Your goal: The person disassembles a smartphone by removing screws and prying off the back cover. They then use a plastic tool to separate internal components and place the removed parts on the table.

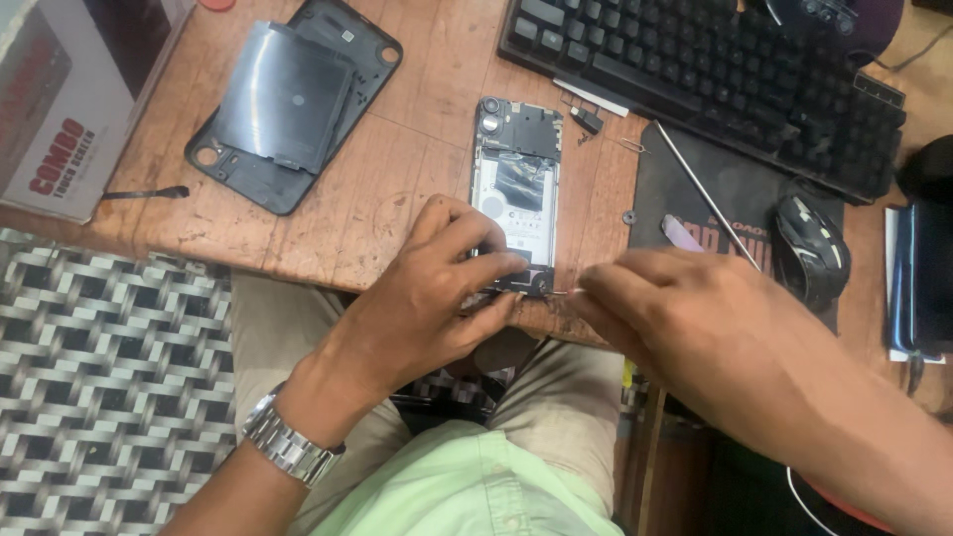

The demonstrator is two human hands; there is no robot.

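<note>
An opened phone lies on the wooden table, its back removed and its inner parts showing. My left hand grips the phone's lower end near the table's front edge, fingers curled over it. My right hand is at the phone's lower right corner, pinching a thin metal tool whose tip points at that corner. A metal watch is on my left wrist.
The phone's dark back cover lies at upper left with a black panel on it. A black keyboard, a mouse on a dark mat, a long thin metal rod, a box at far left, small loose parts.
</note>
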